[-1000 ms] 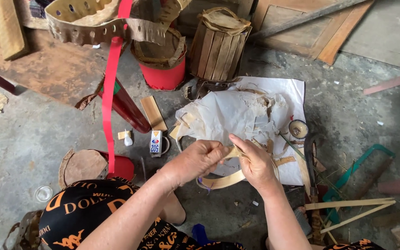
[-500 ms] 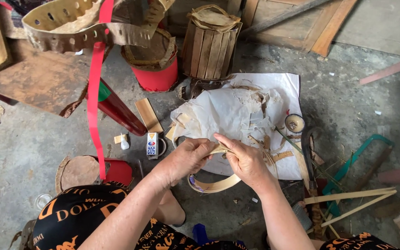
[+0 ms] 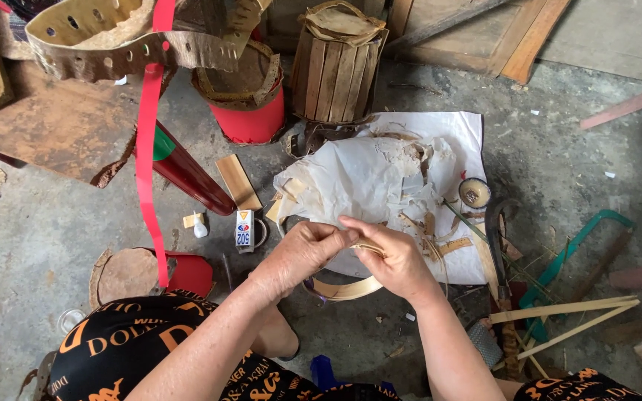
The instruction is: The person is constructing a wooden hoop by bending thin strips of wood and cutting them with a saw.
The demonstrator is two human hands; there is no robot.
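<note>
My left hand (image 3: pixel 302 251) and my right hand (image 3: pixel 389 256) meet over the concrete floor, both pinching a thin pale bamboo strip (image 3: pixel 347 288) bent into a hoop. The hoop curves below my hands and part of it is hidden under them. Crumpled white paper (image 3: pixel 365 178) with wood shavings lies just beyond my fingers. A small glue box (image 3: pixel 244 229) stands to the left of my left hand.
A red bucket with a bark band (image 3: pixel 247 100), a slatted wooden cylinder (image 3: pixel 336 67), a red ribbon (image 3: pixel 146 156), a tape roll (image 3: pixel 475 193), a green-framed saw (image 3: pixel 566 260), a curved knife (image 3: pixel 495 238) and loose bamboo sticks (image 3: pixel 566 315) surround me. A round lid (image 3: pixel 124 275) lies at the left.
My hands stay together on the hoop, fingers shifting slightly along the strip. The view has drifted, so everything on the floor sits a little lower and to the left in the frame.
</note>
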